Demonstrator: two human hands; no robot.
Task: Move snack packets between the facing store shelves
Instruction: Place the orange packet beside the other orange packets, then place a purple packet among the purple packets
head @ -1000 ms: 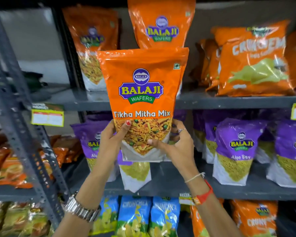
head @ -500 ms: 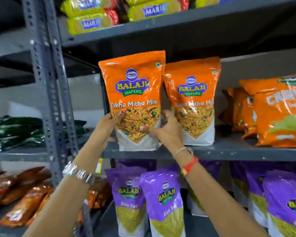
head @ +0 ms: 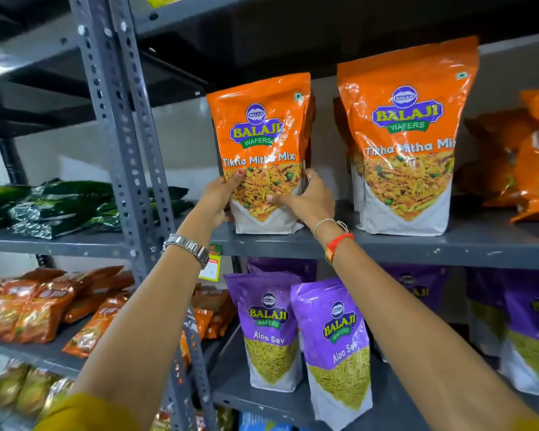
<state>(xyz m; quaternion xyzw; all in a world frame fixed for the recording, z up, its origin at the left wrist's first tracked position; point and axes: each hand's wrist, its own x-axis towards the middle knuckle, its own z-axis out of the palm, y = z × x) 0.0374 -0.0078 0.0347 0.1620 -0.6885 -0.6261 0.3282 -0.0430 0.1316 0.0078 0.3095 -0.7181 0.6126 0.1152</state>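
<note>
An orange Balaji Tikha Mitha Mix packet (head: 262,132) stands upright at the left end of a grey shelf (head: 417,244), its white base on the board. My left hand (head: 217,194) grips its lower left side and my right hand (head: 305,200) grips its lower right side. Another orange edge shows just behind it. A second Tikha Mitha Mix packet (head: 408,135) stands to the right on the same shelf, apart from my hands.
A perforated grey upright (head: 119,135) rises left of the packet. Purple Aloo Sev packets (head: 333,346) stand on the shelf below. Orange pouches (head: 526,163) lie at far right, green packets (head: 59,206) and orange sachets (head: 44,306) in the left bay.
I have lifted the packet from in front of the lower shelves up to the orange shelf and set its base on the board at the left end, both hands still on it.
</note>
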